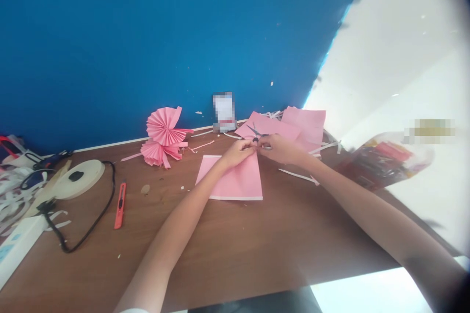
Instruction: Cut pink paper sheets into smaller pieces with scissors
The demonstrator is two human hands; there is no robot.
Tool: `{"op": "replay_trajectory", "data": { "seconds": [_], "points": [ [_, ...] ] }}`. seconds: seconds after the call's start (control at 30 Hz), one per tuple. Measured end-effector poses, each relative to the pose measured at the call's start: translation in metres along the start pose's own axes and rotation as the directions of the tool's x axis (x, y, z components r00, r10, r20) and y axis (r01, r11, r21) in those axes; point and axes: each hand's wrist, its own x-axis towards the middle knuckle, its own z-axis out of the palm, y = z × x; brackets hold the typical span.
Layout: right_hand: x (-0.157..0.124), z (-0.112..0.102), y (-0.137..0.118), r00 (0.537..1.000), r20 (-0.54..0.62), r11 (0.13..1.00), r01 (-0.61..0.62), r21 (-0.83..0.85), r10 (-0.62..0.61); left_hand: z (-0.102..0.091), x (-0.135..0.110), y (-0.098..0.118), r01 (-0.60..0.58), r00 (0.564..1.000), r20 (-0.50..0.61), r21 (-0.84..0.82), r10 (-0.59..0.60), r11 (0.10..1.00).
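Observation:
A pink sheet of paper [237, 186] with white strips along its edges lies on the brown table in front of me. My left hand [238, 152] is closed at the sheet's far edge, its fingertips pinching the paper. Right beside it, my right hand [275, 148] is closed around the dark handles of a small pair of scissors [256, 130]. The blades point away from me and to the left, slightly apart. My fingers partly hide the handles and the paper's far corner.
Folded pink paper fans [165, 129] stand by the blue wall. More pink sheets [304, 124] and white strips lie at the back right. A red box cutter [120, 205], a tape roll [82, 178], a black cord [91, 227] and a white power strip [22, 244] are on the left.

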Motion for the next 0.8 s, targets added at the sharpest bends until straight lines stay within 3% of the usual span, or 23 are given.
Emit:
{"op": "replay_trajectory", "data": {
  "seconds": [0.1, 0.2, 0.37, 0.6, 0.8],
  "points": [
    [-0.002, 0.006, -0.009, 0.997, -0.074, 0.989, 0.017, -0.147, -0.028, -0.002, 0.001, -0.001, 0.007, 1.0, -0.019, -0.13, -0.009, 0.992],
    [-0.003, 0.013, -0.012, 0.989, -0.113, 0.923, 0.044, -0.381, -0.094, -0.003, 0.0, -0.002, 0.029, 0.997, -0.061, -0.265, -0.046, 0.964],
    [-0.003, 0.025, -0.01, 0.965, -0.085, 0.8, 0.155, -0.579, -0.248, 0.0, -0.003, -0.011, 0.083, 0.989, -0.074, -0.421, -0.126, 0.903],
    [-0.003, 0.029, -0.01, 0.913, -0.076, 0.7, 0.251, -0.669, -0.401, 0.002, -0.002, -0.018, 0.086, 0.99, -0.045, -0.545, -0.132, 0.834],
    [-0.004, 0.027, -0.015, 0.932, -0.052, 0.728, 0.245, -0.641, -0.359, 0.001, -0.005, -0.011, 0.111, 0.993, 0.037, -0.59, -0.11, 0.8]
  ]
}}
